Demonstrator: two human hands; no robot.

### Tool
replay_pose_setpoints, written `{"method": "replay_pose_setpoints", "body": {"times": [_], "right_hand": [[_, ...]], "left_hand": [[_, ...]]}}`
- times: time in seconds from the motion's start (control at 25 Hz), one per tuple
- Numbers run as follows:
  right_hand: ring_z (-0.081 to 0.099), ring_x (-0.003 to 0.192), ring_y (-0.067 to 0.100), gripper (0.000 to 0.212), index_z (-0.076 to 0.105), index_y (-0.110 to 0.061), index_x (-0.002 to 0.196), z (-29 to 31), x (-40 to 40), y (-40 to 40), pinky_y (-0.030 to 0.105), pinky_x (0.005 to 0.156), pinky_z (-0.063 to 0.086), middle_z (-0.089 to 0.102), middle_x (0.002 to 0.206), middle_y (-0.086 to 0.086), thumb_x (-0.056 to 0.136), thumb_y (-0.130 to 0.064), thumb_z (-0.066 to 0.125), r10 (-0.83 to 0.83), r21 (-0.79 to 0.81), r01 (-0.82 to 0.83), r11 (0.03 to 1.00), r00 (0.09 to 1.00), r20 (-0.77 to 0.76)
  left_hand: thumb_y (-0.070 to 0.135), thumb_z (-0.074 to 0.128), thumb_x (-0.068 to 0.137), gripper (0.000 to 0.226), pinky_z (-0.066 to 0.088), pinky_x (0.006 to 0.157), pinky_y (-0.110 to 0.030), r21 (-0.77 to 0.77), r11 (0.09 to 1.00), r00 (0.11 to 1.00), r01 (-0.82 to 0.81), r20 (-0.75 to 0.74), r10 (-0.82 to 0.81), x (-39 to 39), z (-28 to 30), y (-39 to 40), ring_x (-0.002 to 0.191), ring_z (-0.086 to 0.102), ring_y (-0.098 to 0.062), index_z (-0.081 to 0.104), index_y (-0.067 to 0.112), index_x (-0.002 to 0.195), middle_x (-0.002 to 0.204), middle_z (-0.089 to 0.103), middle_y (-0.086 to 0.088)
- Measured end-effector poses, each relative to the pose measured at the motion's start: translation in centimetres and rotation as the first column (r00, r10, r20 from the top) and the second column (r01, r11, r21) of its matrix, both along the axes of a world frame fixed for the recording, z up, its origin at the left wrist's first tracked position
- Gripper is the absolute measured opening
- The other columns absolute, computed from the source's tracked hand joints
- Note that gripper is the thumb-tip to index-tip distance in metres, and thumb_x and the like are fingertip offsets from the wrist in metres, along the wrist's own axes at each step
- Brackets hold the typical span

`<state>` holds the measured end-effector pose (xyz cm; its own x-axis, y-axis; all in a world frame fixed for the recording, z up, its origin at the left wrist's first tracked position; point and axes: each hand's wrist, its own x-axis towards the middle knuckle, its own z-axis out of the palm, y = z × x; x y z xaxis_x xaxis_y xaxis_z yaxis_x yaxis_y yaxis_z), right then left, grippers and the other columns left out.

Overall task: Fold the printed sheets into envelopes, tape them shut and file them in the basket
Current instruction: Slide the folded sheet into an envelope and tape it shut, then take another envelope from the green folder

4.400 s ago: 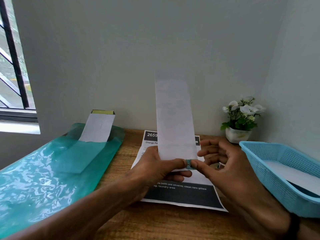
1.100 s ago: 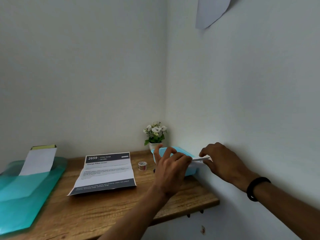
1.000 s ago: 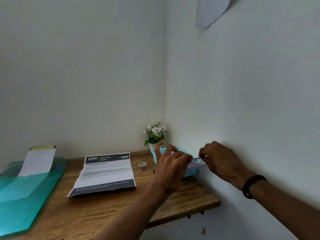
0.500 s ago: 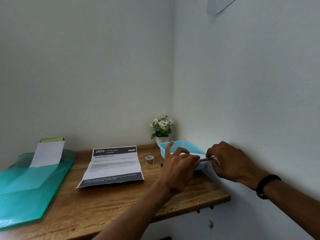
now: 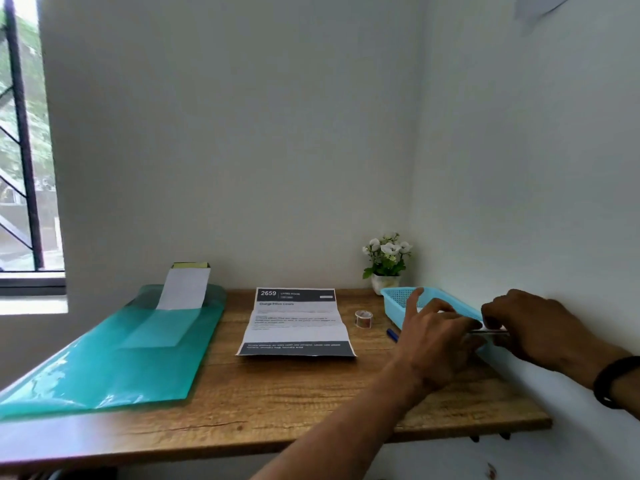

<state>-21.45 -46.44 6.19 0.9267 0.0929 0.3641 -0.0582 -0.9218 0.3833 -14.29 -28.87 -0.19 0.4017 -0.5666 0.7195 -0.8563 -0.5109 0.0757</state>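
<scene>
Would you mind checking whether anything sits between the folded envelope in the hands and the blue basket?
Nothing visible does: both the left hand and right hand hold the folded envelope directly over the basket.

We've got plain pale walls point(image 5: 242, 133) meeting in a corner at right, a barred window point(image 5: 24, 168) at the left edge letting in daylight with greenery outside, and a wooden wall-mounted desk point(image 5: 277, 403) along the bottom.

Both hands over the basket point(image 5: 398, 299): left hand point(image 5: 437, 336) and right hand point(image 5: 530, 329) pinching opposite ends of the folded sheet point(image 5: 488, 331); left index finger raised.
</scene>
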Motion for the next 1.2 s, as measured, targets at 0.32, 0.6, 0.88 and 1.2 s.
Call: {"method": "replay_pose_setpoints", "body": {"times": [0.32,0.6,0.88,1.2], "right_hand": [[0.041,0.100,0.002,0.061,0.058,-0.033,0.129,3.0,1.3,5.4,0.023,0.088,0.045,0.049,0.109,-0.017,0.079,-0.065,0.074,0.113,0.105,-0.099,0.990,0.985,-0.129],[0.058,0.109,0.015,0.050,0.065,-0.028,0.120,3.8,6.3,13.9,0.027,0.085,0.048,0.064,0.118,-0.005,0.080,-0.054,0.080,0.276,0.172,-0.255,0.952,0.954,-0.115],[0.066,0.101,0.022,0.035,0.070,-0.024,0.111,0.7,14.1,26.2,0.038,0.082,0.056,0.071,0.113,0.001,0.084,-0.045,0.075,0.467,0.325,-0.437,0.839,0.884,-0.018],[0.077,0.082,0.023,0.027,0.075,-0.003,0.107,-1.1,22.5,39.7,0.034,0.072,0.065,0.077,0.099,0.012,0.088,-0.021,0.079,0.597,0.864,-0.245,0.440,0.799,-0.077]], "left_hand": [[0.047,0.063,0.098,0.033,0.030,0.116,-0.052,-0.096,0.995,0.990,0.010,0.138,0.004,1.8,1.6,4.1,0.116,0.060,-0.024,0.075,0.025,0.120,0.106,0.080,-0.003],[0.041,0.065,0.096,0.022,0.038,0.105,-0.044,-0.178,0.980,0.963,-0.086,0.236,0.127,4.9,2.2,12.9,0.102,0.062,-0.020,0.078,0.026,0.104,0.096,0.080,0.005],[0.049,0.060,0.096,0.030,0.045,0.100,-0.045,-0.156,0.853,0.867,-0.497,-0.079,0.491,9.6,1.9,28.0,0.103,0.066,-0.022,0.079,0.027,0.104,0.095,0.080,0.003],[0.053,0.054,0.099,0.043,0.026,0.122,-0.053,-0.025,0.550,0.495,-0.835,-0.470,0.730,13.4,-2.8,41.8,0.139,0.047,-0.029,0.058,0.032,0.137,0.140,0.063,-0.006]]}}
